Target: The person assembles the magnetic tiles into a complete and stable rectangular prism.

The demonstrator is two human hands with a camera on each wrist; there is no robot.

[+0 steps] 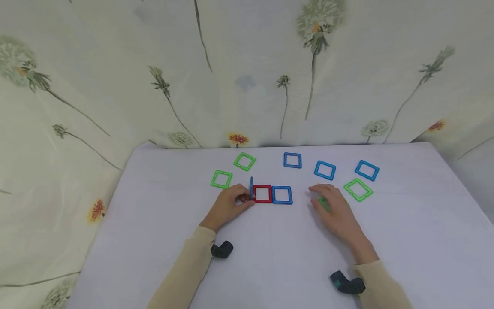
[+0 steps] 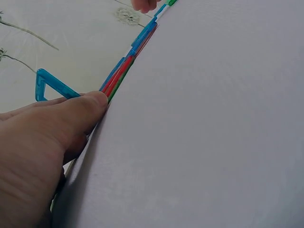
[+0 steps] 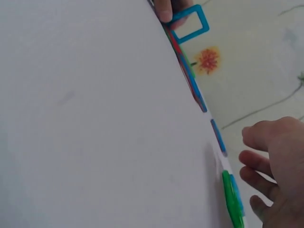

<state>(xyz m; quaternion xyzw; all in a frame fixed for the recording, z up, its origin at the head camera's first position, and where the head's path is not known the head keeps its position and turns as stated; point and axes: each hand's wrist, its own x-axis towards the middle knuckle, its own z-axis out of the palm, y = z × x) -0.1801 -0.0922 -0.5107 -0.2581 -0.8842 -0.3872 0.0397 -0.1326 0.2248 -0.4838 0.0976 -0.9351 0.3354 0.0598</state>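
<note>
In the head view my left hand [image 1: 229, 206] holds a blue square magnetic tile [image 1: 251, 188] on edge, with the thumb at its near lower corner. Its open frame shows in the right wrist view as a blue square [image 3: 205, 19]. A red square tile [image 1: 262, 202] lies flat against its foot, and a flat blue tile [image 1: 282, 203] adjoins the red one on the right. My right hand [image 1: 337, 212] hovers with loosely bent, spread fingers [image 3: 259, 135] and nothing gripped. Below it a green tile [image 1: 324, 204] is partly hidden by the hand.
Two green tiles [image 1: 221, 186] [image 1: 245, 169] lie behind my left hand. Farther right, blue tiles [image 1: 292, 166] [image 1: 325, 177] [image 1: 366, 176] and a green tile [image 1: 358, 198] lie scattered flat on the white table [image 1: 278, 266]. A flowered cloth [image 1: 247, 107] hangs behind the table.
</note>
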